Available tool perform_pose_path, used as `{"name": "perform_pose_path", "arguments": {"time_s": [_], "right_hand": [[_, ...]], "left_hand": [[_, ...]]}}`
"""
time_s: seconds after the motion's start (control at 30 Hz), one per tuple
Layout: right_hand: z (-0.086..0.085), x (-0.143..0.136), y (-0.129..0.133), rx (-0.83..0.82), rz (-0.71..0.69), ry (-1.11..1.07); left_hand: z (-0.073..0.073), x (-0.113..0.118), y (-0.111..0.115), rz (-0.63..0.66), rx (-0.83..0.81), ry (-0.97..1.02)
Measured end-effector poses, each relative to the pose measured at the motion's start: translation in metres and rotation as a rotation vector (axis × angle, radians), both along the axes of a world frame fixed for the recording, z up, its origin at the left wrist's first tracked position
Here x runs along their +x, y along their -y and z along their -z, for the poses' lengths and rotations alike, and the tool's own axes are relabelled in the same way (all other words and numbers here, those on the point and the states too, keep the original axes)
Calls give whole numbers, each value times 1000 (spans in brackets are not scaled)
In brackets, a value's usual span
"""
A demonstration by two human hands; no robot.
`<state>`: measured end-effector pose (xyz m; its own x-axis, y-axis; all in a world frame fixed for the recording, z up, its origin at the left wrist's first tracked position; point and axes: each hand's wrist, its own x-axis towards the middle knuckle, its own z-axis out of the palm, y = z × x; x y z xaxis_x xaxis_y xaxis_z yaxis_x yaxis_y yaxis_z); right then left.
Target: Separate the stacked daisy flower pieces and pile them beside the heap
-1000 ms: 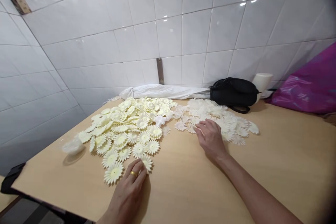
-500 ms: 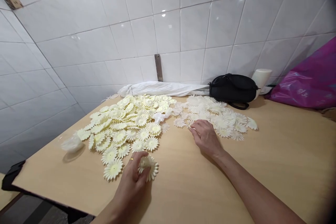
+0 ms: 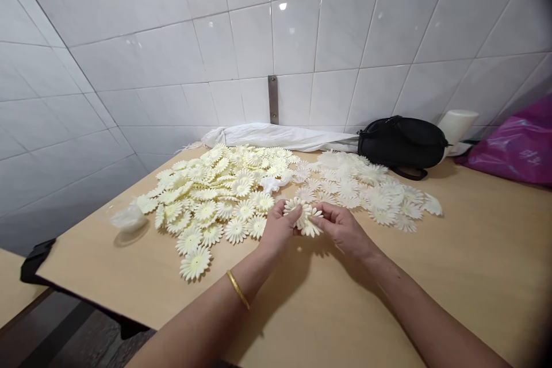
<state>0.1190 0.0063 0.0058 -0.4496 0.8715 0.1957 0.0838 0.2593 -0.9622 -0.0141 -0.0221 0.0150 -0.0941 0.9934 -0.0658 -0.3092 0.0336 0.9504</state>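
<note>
My left hand (image 3: 278, 225) and my right hand (image 3: 342, 227) are close together above the tabletop, with pale flower pieces (image 3: 311, 224) between them. The left thumb presses on one flower piece, and the right thumb and fingers pinch the edge of the overlapping one. Behind and left of my hands lies a heap of pale yellow flower pieces (image 3: 207, 192). A flatter heap of whiter, thinner flower pieces (image 3: 373, 190) spreads behind my right hand. A crumpled white scrap (image 3: 271, 184) sits between the heaps.
A small clear bag (image 3: 128, 218) lies left of the yellow heap. Along the tiled wall are a white cloth roll (image 3: 280, 137), a black case (image 3: 403, 144), a white cylinder (image 3: 459, 125) and a purple bag (image 3: 513, 144). The wooden table (image 3: 107, 282) ends at the left.
My left hand has moved up and right with its flower piece. My right hand has shifted slightly and now meets it, pinching a flower piece. The camera view has shifted a little.
</note>
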Motion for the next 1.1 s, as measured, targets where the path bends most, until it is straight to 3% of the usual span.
{"name": "perform_pose_path", "arguments": {"time_s": [0.07, 0.13, 0.2, 0.27, 0.33, 0.4, 0.47, 0.67, 0.77, 0.83, 0.9, 0.97, 1.1], "right_hand": [[2, 4, -5, 5, 81, 0], [4, 8, -12, 2, 156, -18], [4, 12, -17, -13, 223, -61], [4, 14, -21, -35, 260, -117], [3, 15, -22, -65, 246, -164], [2, 14, -20, -93, 204, -183], [1, 12, -19, -109, 170, -175], [1, 16, -21, 11, 240, -100], [1, 21, -24, 74, 352, -27], [0, 24, -25, 102, 414, 21], [-1, 24, -26, 126, 445, 64], [-2, 24, -26, 143, 465, 84], [2, 24, -31, 97, 519, 4]], "left_hand": [[2, 0, -3, 26, -33, -19], [2, -7, -3, -3, 19, -183], [-1, -22, 2, -66, 102, -480], [-7, -38, 10, -83, 144, -908], [-14, -50, 19, -47, 115, -1340], [-21, -53, 26, -39, 140, -1575], [-26, -44, 26, -44, 214, -1583], [-19, 10, -6, -62, 317, -1129], [-14, 25, -10, -43, 331, -1081], [-12, 22, -3, -53, 366, -1115], [-12, 5, 8, -106, 434, -1190], [-14, -27, 20, -213, 497, -1293], [-30, -119, 47, -670, 507, -1689]]}}
